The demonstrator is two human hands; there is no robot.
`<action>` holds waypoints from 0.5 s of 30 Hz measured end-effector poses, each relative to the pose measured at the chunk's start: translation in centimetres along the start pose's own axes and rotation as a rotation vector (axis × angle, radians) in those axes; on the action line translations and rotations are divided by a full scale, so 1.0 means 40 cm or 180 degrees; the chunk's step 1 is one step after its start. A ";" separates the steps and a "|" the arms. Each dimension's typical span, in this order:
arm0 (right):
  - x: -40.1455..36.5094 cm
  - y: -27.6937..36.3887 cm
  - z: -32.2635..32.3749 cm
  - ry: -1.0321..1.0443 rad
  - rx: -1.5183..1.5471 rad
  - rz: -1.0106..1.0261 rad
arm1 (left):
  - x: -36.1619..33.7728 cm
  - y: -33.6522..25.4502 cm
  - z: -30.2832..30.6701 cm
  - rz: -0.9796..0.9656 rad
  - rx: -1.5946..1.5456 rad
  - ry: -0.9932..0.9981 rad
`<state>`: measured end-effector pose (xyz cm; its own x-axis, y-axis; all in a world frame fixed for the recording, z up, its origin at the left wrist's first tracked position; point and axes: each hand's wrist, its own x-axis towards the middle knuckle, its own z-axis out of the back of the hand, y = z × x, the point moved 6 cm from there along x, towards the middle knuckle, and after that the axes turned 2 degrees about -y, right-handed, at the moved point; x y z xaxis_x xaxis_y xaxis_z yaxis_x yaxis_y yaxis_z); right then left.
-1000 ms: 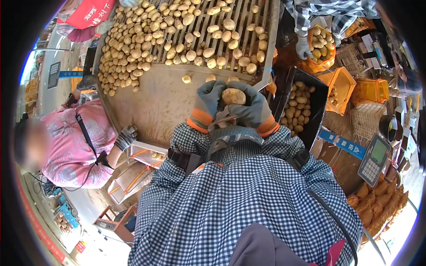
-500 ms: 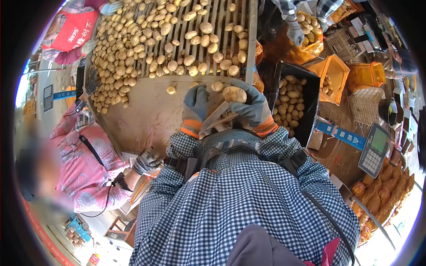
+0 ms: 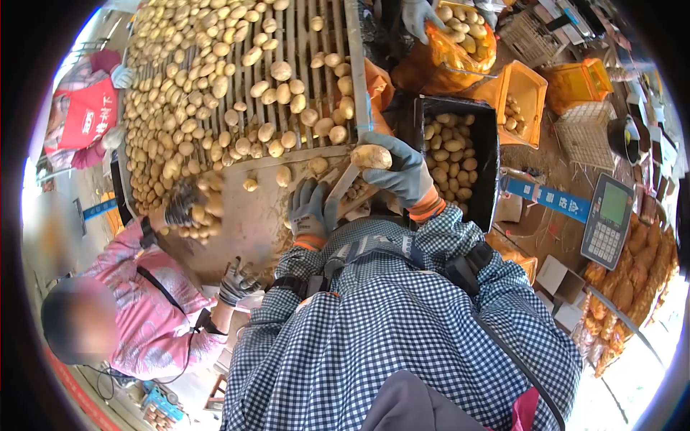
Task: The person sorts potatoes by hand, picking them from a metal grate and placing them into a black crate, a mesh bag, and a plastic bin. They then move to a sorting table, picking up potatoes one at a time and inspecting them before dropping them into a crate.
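Note:
My right hand (image 3: 402,172), in a grey glove with an orange cuff, is shut on a pale potato (image 3: 370,156) and holds it up over the near end of the slatted sorting table (image 3: 345,43). My left hand (image 3: 309,210), gloved the same way, sits lower and to the left. It grips a knife whose pale blade (image 3: 342,187) points up toward the potato. A few loose potatoes (image 3: 284,174) lie on the dusty flat board (image 3: 251,223) just beyond my left hand.
Many potatoes cover the slats. A black crate (image 3: 489,122) of potatoes stands to the right, with orange crates (image 3: 535,86) behind it. A scale (image 3: 606,219) is further right. A person in pink (image 3: 144,309) at the left reaches a gloved hand (image 3: 183,205) into potatoes. Another person's gloved hand (image 3: 417,14) holds an orange mesh bag (image 3: 438,54).
My hands have come apart: the right keeps the potato raised, the left has dropped lower with the knife. The person in pink has reached onto the board.

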<state>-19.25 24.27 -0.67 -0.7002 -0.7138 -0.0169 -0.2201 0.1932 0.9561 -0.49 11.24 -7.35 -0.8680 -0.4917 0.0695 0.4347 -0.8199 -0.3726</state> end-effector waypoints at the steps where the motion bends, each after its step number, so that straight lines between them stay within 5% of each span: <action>1: -0.007 -0.022 0.007 0.0037 0.0699 -0.0536 | 0.005 -0.012 0.016 -0.0040 0.0014 -0.0029; 2: -0.021 -0.037 0.020 0.0024 0.1387 -0.1033 | -0.004 -0.008 0.006 -0.0144 -0.0043 0.0024; 6: -0.073 -0.171 0.118 -0.0666 0.2749 -0.1302 | -0.017 0.019 -0.057 -0.0162 -0.0249 -0.0026; 10: -0.204 -0.231 0.315 -0.1321 0.1565 -0.1366 | -0.015 0.002 -0.052 -0.0266 -0.0204 0.0093; 15: -0.634 -0.292 0.597 -0.4109 0.1843 -0.2203 | -0.013 -0.006 -0.045 -0.0247 -0.0087 0.0263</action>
<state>-15.15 56.21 -18.39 -0.3754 0.2053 -0.9039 -0.7387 0.5227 0.4255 -0.55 12.21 -8.95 -0.9161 -0.4003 0.0230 0.3596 -0.8457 -0.3942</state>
